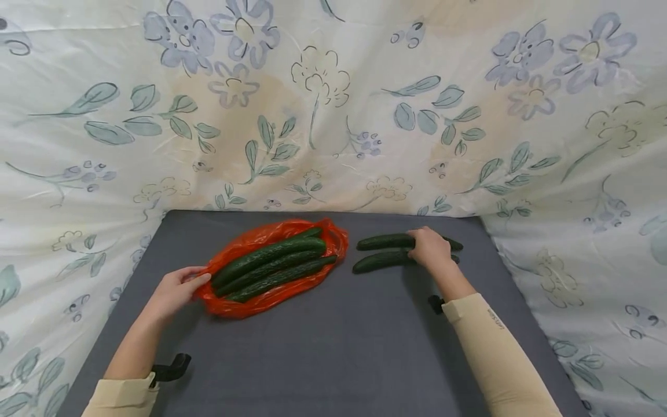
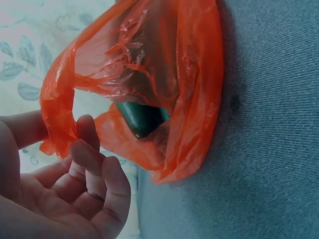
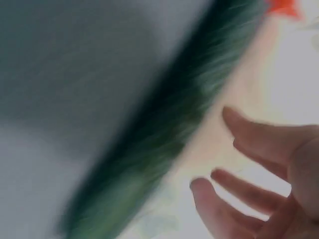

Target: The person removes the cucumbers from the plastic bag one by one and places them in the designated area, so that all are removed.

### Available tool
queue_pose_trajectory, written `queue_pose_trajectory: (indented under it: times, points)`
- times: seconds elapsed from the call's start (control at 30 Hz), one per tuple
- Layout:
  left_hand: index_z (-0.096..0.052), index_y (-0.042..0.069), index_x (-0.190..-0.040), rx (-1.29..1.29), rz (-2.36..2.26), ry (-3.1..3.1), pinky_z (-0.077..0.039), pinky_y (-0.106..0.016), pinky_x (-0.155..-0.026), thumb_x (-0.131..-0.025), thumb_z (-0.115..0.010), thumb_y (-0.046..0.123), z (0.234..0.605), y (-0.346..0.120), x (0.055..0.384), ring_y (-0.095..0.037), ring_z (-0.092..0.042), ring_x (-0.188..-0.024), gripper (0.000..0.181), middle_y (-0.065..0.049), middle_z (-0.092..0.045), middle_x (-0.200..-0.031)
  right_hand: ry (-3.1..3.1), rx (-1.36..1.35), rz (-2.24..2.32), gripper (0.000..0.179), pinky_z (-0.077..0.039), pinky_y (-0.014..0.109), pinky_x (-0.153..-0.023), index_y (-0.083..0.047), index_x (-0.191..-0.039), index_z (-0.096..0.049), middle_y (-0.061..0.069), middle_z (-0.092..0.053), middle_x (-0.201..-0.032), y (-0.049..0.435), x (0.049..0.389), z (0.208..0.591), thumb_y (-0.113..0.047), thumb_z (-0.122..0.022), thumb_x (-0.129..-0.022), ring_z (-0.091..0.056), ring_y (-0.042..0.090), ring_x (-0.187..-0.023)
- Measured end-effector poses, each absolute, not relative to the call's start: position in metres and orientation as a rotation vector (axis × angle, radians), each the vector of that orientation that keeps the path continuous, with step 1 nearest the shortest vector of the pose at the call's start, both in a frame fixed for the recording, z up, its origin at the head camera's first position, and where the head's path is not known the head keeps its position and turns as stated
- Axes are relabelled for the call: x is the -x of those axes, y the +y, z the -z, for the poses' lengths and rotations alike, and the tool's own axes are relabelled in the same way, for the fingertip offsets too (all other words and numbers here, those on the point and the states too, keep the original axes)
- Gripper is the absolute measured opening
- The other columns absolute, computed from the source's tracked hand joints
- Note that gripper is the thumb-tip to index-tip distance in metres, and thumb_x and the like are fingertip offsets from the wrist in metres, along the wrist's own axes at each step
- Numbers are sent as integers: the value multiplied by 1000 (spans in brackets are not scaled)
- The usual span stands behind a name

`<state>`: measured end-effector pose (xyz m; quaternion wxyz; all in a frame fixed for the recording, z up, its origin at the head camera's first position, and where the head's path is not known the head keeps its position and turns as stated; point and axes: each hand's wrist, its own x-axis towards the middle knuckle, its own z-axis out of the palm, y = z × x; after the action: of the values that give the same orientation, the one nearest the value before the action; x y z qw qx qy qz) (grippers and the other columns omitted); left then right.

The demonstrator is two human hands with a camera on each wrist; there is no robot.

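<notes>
My left hand [image 1: 176, 291] pinches the handle end of a red-orange plastic bag [image 1: 237, 308] between thumb and fingers. Several dark green cucumbers [image 1: 271, 255] lie in the bag, their far ends showing at its right side. In the left wrist view one cucumber tip [image 2: 139, 122] pokes out through the bag's opening. To the right, a far cucumber [image 1: 383, 242] and a near cucumber [image 1: 379, 262] lie side by side on the table. Over both hovers my right hand [image 1: 431, 250]. Its fingers are spread apart from the blurred cucumber [image 3: 164, 119] in the right wrist view, holding nothing.
The dark grey cloth-covered table [image 1: 312, 359] stretches toward me in front of the bag and cucumbers. A floral curtain [image 1: 333, 116] hangs behind the table and along both sides. Black wrist straps [image 1: 172, 369] show at the sleeves.
</notes>
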<state>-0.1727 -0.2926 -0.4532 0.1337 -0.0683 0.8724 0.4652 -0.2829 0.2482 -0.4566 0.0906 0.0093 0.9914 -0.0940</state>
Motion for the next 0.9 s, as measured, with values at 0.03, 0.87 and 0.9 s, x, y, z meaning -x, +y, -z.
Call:
queue_pose_trajectory:
  times: [0.03,0.87,0.9]
  points:
    - [-42,2,-141,196,-1355,2521,-53,-36,-82,-96,-50,45,454,-292,173,-6,-61,-87,63,-23,-55,-129,2960,46,318,61,-47,54,-80,-19,-138,-50,17,-43,-143,236,283,450,-23,-75,-82,-51,39,-117]
    - [-41,1,-141,228,-1361,2534,-54,-36,-82,-96,-49,45,458,-285,173,-2,-61,-86,64,-23,-57,-127,2793,638,822,43,-43,24,-52,-27,-128,-61,-5,-69,-115,36,312,483,-25,-68,-86,-61,12,-64]
    - [-41,1,-141,236,-1349,2538,-54,-36,-82,-96,-49,46,458,-285,173,-3,-61,-85,64,-23,-58,-126,2790,649,859,42,-37,23,-47,-26,-128,-61,-5,-70,-111,37,311,480,-24,-68,-86,-56,12,-53]
